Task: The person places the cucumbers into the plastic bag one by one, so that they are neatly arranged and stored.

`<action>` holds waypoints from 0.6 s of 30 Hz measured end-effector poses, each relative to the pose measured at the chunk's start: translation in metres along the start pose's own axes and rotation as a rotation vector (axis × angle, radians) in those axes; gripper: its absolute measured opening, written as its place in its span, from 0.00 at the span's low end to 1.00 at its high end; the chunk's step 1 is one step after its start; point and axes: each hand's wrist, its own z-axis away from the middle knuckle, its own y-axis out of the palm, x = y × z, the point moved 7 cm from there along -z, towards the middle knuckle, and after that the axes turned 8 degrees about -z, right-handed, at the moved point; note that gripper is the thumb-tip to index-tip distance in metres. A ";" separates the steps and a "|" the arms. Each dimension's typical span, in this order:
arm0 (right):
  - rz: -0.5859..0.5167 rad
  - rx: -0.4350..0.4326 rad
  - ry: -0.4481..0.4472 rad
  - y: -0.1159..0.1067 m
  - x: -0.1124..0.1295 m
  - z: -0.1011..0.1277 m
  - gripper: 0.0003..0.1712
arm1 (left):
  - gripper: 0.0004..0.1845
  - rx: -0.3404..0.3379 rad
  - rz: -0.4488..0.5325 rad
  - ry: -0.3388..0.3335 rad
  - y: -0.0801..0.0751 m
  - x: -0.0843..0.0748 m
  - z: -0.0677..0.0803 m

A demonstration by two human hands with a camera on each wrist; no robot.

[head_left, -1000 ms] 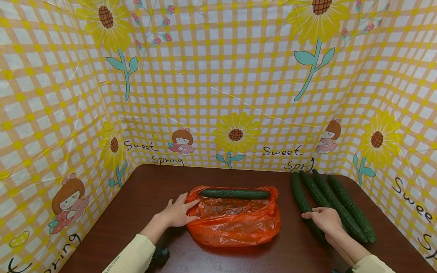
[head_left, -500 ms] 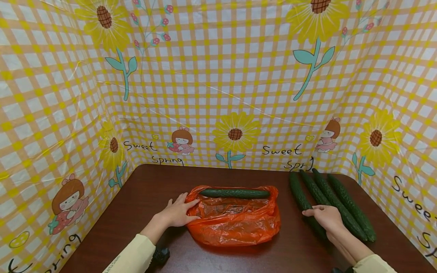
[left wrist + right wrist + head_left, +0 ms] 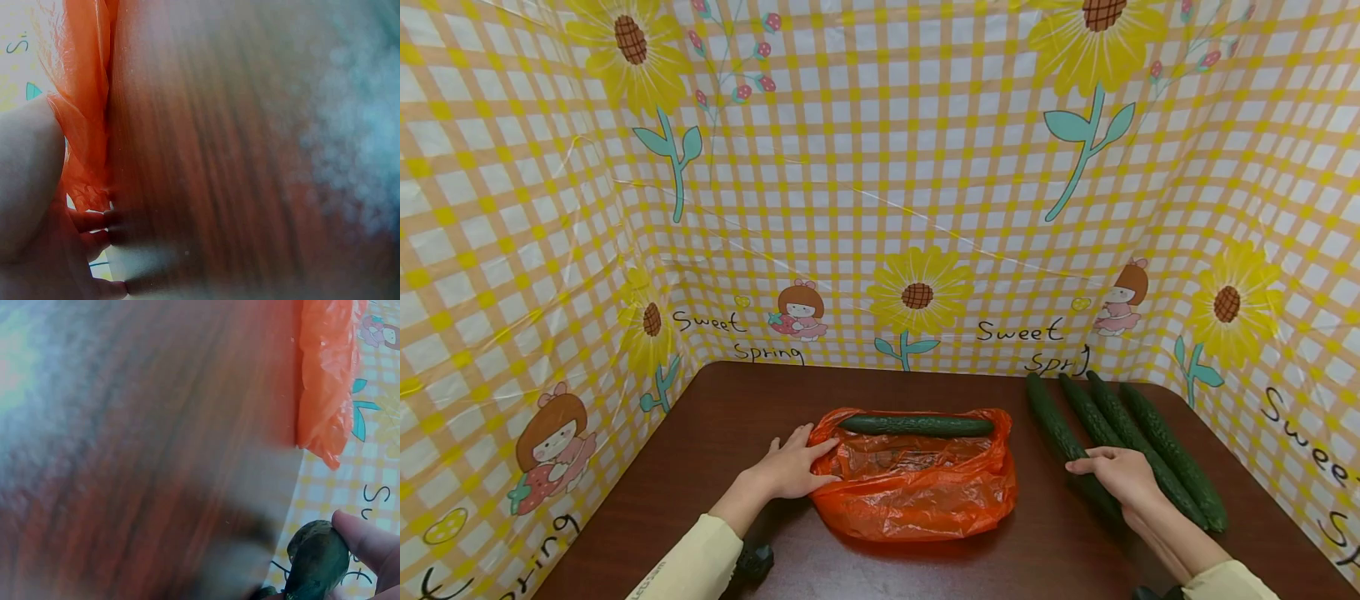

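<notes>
Cucumbers lie in a row of four at the right of the head view, slanting from the back wall toward the lower right, and the leftmost cucumber is the one the right hand has taken. That hand comes in from the lower right corner of the frame, sleeve at the edge, knuckles up, its fingers curled over the near half of that cucumber so that only the far half shows. In the right wrist view the same cucumber's end sits at the bottom right with a fingertip pressed against its side, so the hand is grasping it. The other three cucumbers lie just beside it on the right, close together.

At the middle of the head view sits an orange plastic bag, crumpled and lying open on the dark brown table. One more cucumber lies crosswise along the bag's far rim. The left hand reaches in from the lower left, palm down, fingers spread and fairly straight, resting on the bag's left edge; the thumb points toward the bag's mouth. The left wrist view shows orange film bunched against the hand, blurred, so whether any finger pinches it cannot be told.

Behind and to both sides stands a yellow checked backdrop printed with sunflowers.
</notes>
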 end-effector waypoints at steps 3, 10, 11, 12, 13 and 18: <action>0.018 0.019 -0.014 -0.001 0.004 0.001 0.44 | 0.37 0.001 0.000 0.000 0.000 0.000 0.000; 0.049 0.042 -0.036 -0.009 0.011 0.003 0.47 | 0.37 0.004 0.001 0.000 0.000 0.000 0.000; 0.058 0.046 -0.044 -0.010 0.013 0.003 0.48 | 0.37 0.003 0.000 -0.001 0.000 0.000 0.000; 0.061 0.050 -0.049 -0.011 0.015 0.003 0.48 | 0.37 0.004 0.000 -0.001 0.001 0.000 0.000; 0.069 0.056 -0.055 -0.012 0.016 0.003 0.48 | 0.37 0.004 0.001 -0.002 0.000 0.000 0.000; 0.098 0.083 -0.097 -0.014 0.026 0.005 0.48 | 0.37 0.001 0.001 0.000 -0.001 0.000 0.000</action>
